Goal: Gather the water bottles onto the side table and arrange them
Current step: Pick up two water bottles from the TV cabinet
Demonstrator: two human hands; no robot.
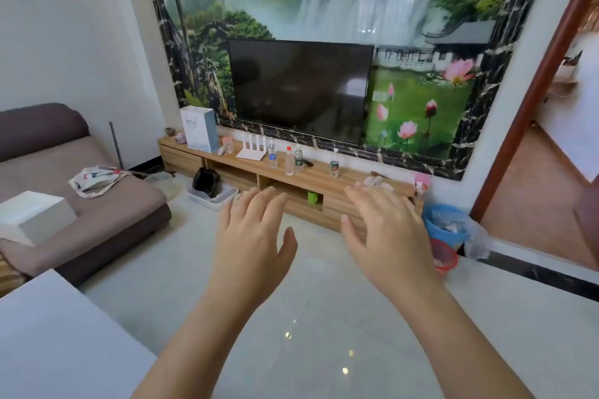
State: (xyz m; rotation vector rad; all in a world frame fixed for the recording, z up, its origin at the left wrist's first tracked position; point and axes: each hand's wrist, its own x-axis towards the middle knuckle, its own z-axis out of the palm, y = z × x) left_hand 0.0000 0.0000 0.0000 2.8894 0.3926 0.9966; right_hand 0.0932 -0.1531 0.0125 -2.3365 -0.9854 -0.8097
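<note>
Both arms reach out in front, bare up to the elbows. The left hand [251,241] is flat with its palm down and its fingers [259,201] spread a little. The right hand [387,235] is the same, palm down, fingers apart. Both hands are empty, side by side and not touching.

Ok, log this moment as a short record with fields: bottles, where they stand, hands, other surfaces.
bottles: four, upright; blue-label bottle, red-cap bottle, dark-label bottle, rightmost bottle
location: all on top of the wooden TV cabinet, below the TV
left hand: open, empty, fingers spread
right hand: open, empty, fingers spread
contact: neither hand touches a bottle
near surface: white table corner at lower left
</note>
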